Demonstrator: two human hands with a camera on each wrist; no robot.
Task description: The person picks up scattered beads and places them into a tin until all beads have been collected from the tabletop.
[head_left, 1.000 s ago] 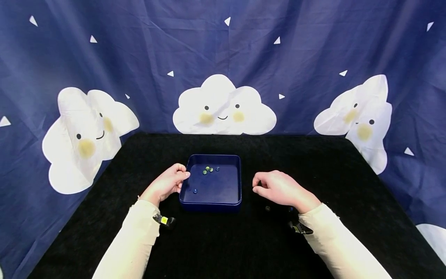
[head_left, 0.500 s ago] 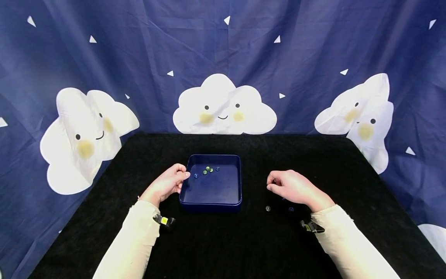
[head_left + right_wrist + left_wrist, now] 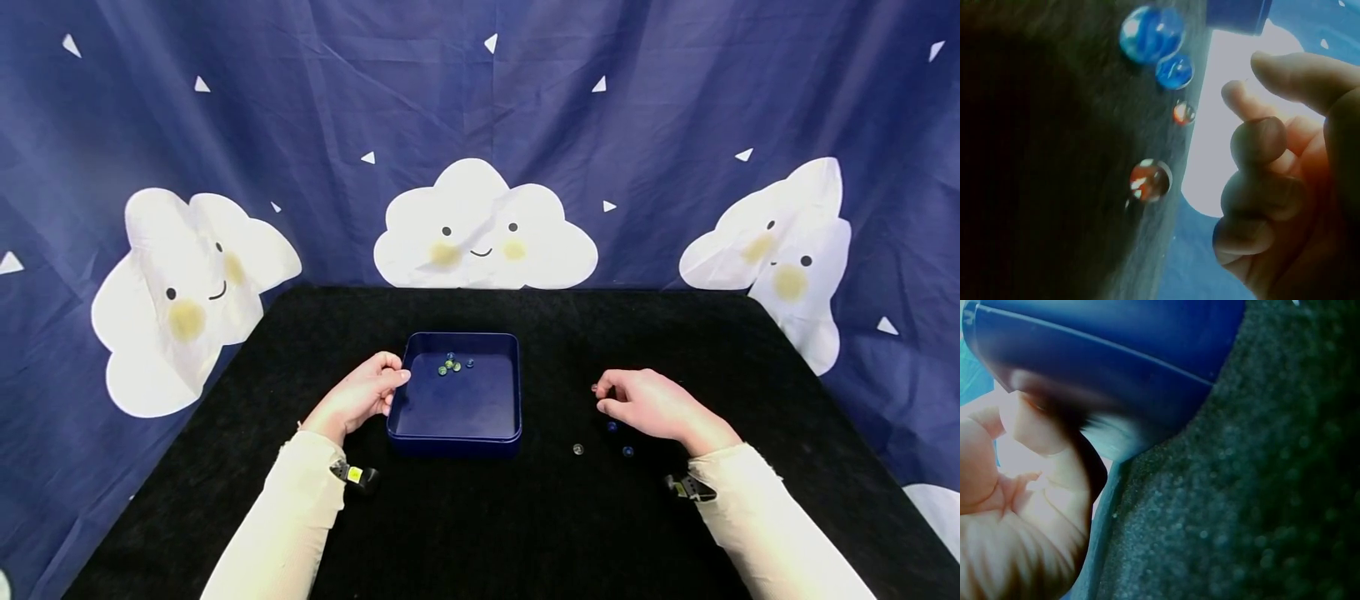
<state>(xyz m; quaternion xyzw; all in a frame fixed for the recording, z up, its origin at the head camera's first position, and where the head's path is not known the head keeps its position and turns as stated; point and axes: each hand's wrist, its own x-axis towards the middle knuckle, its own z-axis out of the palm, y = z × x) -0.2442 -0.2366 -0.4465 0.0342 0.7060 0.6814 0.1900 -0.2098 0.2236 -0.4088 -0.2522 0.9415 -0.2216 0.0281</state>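
My left hand grips the left wall of a square dark blue box, thumb over the rim and fingers outside. The left wrist view shows those fingers against the box's side. Inside, near the back, several green and blue marbles lie close together. To the right of the box, my right hand hovers over the cloth with bent fingers, thumb and index apart, nothing between them. A red marble shows at its fingertips in the head view. Under it in the right wrist view are a blue marble and a red-brown marble.
Two blue marbles and a clear marble lie on the black cloth nearer the front. Behind the table hangs a dark blue curtain with white clouds.
My right hand has moved right, away from the box, uncovering marbles on the cloth. One blue marble has rolled from the box's front left to the group at the back. My left hand stays put.
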